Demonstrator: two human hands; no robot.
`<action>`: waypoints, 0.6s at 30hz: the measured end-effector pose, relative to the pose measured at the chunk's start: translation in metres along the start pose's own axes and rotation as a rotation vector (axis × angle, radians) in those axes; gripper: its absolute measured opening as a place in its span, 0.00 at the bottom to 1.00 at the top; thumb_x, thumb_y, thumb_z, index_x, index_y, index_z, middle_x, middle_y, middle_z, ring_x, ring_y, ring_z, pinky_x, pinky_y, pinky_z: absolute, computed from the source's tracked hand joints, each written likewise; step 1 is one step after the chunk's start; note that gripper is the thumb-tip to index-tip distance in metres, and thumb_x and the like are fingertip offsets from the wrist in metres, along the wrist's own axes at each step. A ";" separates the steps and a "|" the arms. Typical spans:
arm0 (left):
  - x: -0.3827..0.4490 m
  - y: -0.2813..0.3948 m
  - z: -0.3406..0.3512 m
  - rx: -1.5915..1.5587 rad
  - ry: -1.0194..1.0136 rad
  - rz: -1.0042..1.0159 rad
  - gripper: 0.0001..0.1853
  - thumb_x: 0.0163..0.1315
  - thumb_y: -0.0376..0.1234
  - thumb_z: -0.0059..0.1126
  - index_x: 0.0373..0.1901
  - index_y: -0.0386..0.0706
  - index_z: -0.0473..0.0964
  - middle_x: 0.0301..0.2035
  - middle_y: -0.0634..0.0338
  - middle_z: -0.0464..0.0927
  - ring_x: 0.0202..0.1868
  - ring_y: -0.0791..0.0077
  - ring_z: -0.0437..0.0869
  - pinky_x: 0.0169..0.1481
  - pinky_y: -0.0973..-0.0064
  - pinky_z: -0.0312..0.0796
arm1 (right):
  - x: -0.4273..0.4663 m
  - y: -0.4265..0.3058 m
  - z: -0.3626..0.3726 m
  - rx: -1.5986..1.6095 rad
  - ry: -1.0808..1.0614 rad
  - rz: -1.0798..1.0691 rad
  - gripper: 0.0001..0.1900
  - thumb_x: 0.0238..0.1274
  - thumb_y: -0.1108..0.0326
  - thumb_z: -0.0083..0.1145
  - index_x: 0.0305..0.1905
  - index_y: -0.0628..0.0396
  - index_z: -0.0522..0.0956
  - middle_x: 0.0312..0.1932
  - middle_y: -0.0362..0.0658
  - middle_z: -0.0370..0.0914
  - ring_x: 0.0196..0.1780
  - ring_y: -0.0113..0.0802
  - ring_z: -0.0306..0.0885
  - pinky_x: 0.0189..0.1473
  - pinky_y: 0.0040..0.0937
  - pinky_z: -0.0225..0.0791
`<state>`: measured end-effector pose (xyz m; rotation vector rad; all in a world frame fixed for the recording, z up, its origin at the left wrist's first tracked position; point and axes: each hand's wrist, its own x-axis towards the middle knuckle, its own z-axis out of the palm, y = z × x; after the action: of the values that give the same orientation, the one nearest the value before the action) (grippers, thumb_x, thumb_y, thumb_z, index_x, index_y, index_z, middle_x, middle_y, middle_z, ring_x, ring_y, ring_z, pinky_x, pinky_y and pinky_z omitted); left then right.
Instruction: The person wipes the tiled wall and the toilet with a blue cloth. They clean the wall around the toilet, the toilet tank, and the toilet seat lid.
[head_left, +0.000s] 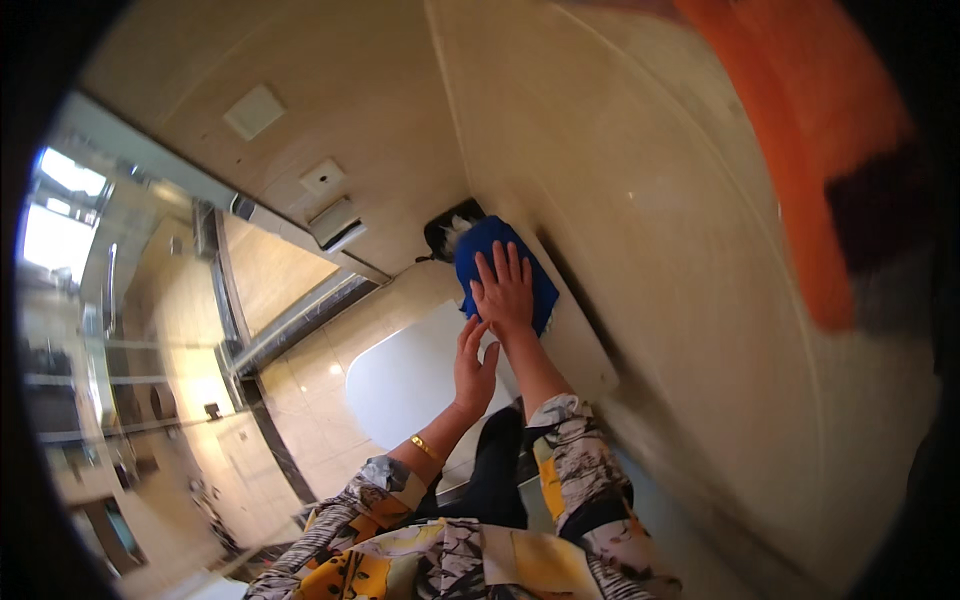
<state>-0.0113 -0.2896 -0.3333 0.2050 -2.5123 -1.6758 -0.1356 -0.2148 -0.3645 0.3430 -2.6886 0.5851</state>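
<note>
My right hand (506, 296) lies flat on a blue cloth (471, 251), its fingers slightly spread. The cloth drapes over the top of a white toilet tank (589, 356), and a little pale material shows at its lower edge. My left hand (475, 371) hovers near the right wrist, over the closed white toilet lid (405, 379). Its fingers are apart and it holds nothing. Whether the left fingertips touch the right hand or the cloth, I cannot tell.
Beyond the tank stands a black waste bin (435, 236) with crumpled white material inside. A paper holder (337, 225) and a socket (322, 178) are on the wall at left. A beige tiled wall (675, 247) rises along the right. A blurred orange item (795, 150) hangs at upper right.
</note>
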 end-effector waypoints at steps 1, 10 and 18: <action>-0.002 -0.009 -0.004 0.003 -0.024 0.001 0.21 0.67 0.26 0.54 0.62 0.44 0.72 0.67 0.54 0.65 0.66 0.61 0.69 0.64 0.67 0.66 | -0.009 -0.004 -0.001 0.001 -0.012 0.009 0.26 0.62 0.54 0.60 0.65 0.43 0.73 0.72 0.48 0.63 0.76 0.50 0.56 0.72 0.57 0.53; -0.036 -0.071 -0.053 -0.017 -0.403 0.137 0.16 0.63 0.28 0.58 0.54 0.44 0.76 0.57 0.49 0.75 0.55 0.48 0.79 0.55 0.65 0.75 | -0.142 0.015 -0.039 -0.270 0.044 0.312 0.26 0.63 0.56 0.58 0.65 0.49 0.73 0.71 0.49 0.65 0.74 0.51 0.60 0.71 0.57 0.54; -0.075 -0.084 -0.157 0.014 -0.597 0.051 0.11 0.66 0.29 0.56 0.49 0.43 0.79 0.47 0.53 0.81 0.41 0.57 0.85 0.44 0.68 0.78 | -0.127 -0.005 -0.033 -0.527 0.241 0.745 0.25 0.68 0.51 0.50 0.64 0.51 0.75 0.69 0.50 0.69 0.74 0.52 0.61 0.69 0.58 0.55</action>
<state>0.0933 -0.4510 -0.3522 -0.4203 -2.8897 -1.9187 -0.0095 -0.1847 -0.3853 -0.8374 -2.5417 0.0627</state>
